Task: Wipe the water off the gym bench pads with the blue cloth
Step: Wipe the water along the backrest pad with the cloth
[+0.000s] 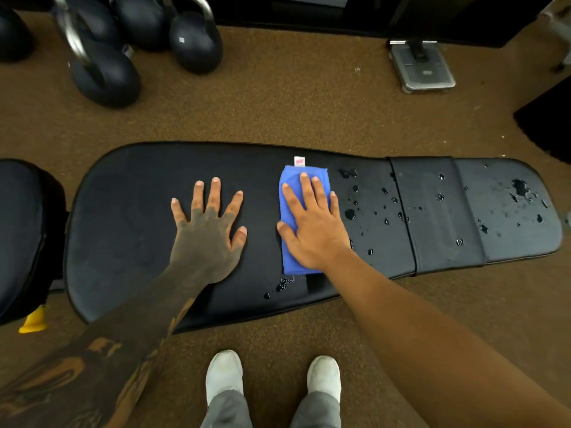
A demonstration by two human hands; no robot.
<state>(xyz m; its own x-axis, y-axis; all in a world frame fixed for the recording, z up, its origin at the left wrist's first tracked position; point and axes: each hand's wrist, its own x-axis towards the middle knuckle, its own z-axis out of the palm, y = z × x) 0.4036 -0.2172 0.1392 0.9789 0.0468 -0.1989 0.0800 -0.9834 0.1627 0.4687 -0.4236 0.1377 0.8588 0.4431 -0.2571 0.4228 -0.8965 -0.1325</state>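
Note:
A long black bench pad (129,211) lies crosswise in front of me, with a second black pad (18,230) at its left end. A folded blue cloth (289,208) with a white tag lies flat on the middle of the long pad. My right hand (312,220) presses flat on top of the cloth, fingers spread. My left hand (207,223) rests flat on the bare pad to the left of the cloth, fingers apart, holding nothing. Water drops (386,211) dot the pad to the right of the cloth, and a few water drops (281,285) sit near its front edge.
Several black kettlebells (194,41) stand on the brown floor at the back left. A grey metal machine foot (423,69) sits at the back right. A yellow part (32,322) shows under the left pad. My two white shoes (224,375) stand just before the bench.

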